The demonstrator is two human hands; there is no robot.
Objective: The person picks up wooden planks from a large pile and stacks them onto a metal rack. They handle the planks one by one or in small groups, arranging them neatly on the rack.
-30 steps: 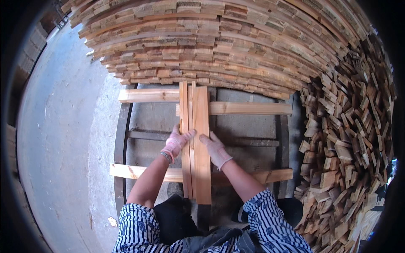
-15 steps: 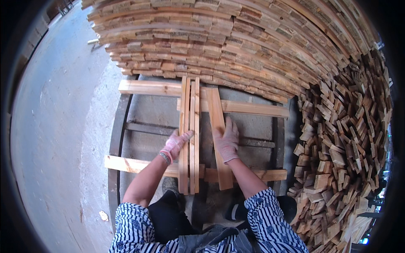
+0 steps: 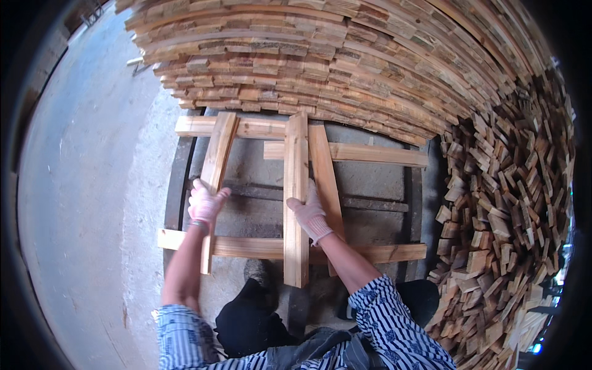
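Left hand [image 3: 206,205] fingers closed round long pale wooden slat [image 3: 217,166], axis running away, slightly tilted. Right hand [image 3: 310,216] fingers flat, spread across two upright middle slats [image 3: 296,185].

Open concrete floor [image 3: 86,203] lies wide to the left, nothing standing on it near the left hand [image 3: 205,205]. Ahead, the tall stack of planks [image 3: 345,61] walls off the far side, right up against the slat ends. To the right, the heap of short offcuts [image 3: 505,203] crowds close beside the frame. Between the left slat [image 3: 217,166] and the middle slat [image 3: 296,197] a broad gap shows grey surface [image 3: 256,185]; right of the angled slat [image 3: 325,179] another gap lies bare, crossed only by the far rail [image 3: 370,154] and near rail [image 3: 382,253].
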